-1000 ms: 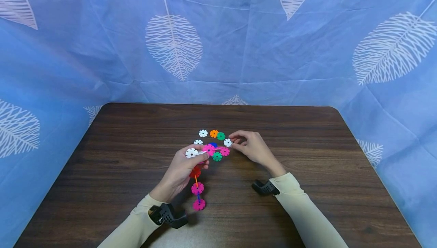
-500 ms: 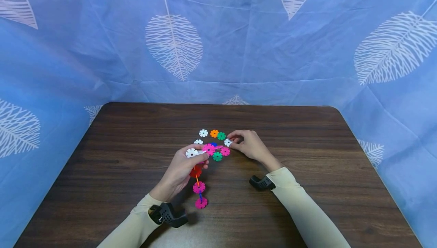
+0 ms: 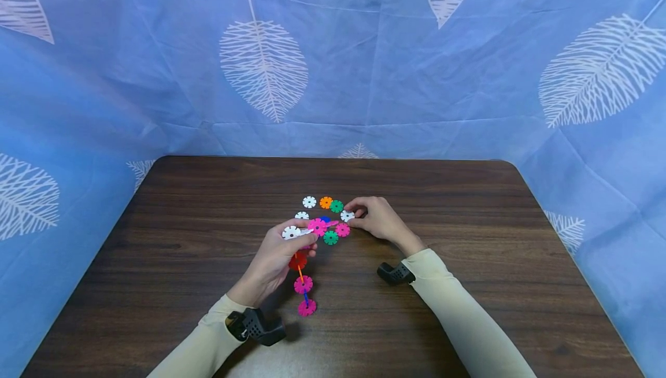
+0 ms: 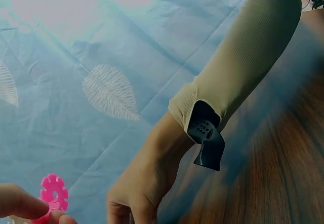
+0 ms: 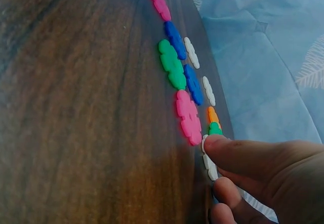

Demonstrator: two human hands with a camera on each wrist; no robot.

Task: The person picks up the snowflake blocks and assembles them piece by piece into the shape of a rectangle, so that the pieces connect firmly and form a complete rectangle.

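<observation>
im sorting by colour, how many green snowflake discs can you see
2: the farther green snowflake disc beside an orange disc, the nearer green snowflake disc beside a pink disc; the left hand may hide more.

Left fingers (image 4: pixel 23 202) hold a pink notched disc (image 4: pixel 54 187), the sleeved right arm (image 4: pixel 238 64) nearby.

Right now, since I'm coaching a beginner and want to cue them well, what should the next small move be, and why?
I'd probably have the right hand lift the white disc it touches off the table and bring it toward the linked chain of discs: the disc lies loose, while the left hand holds the chain close by.
</observation>
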